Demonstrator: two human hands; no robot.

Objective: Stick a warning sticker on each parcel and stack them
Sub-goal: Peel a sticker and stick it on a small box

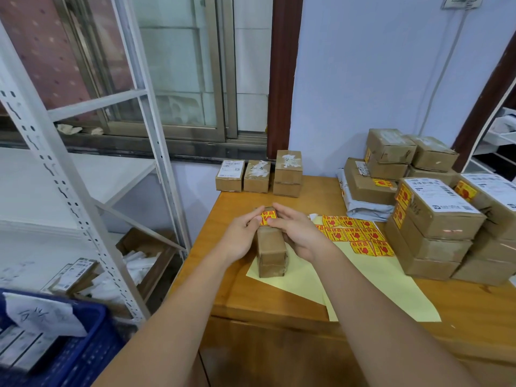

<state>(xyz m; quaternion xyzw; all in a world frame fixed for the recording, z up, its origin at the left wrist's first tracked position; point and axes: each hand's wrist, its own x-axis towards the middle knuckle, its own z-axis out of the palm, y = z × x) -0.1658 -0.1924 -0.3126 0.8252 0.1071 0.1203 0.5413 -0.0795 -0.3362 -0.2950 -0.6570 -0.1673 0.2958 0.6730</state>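
Small brown parcel lies on the yellow backing sheet on the surface, between both hands. Left hand and right hand press the warning sticker on its far end, fingers mostly straight. Stickered stack sits well right.

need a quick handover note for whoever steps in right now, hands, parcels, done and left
Left hand and right hand: both press a yellow-and-red warning sticker onto the far end of the small brown cardboard parcel lying on the pale yellow backing sheet.
Spare stickers: on the sheet, right of the hands.
Done: stickered parcels stacked at the right.
Left: smooth this sticker, stack the parcel, then the unstickered brown boxes at the wooden table's far edge.
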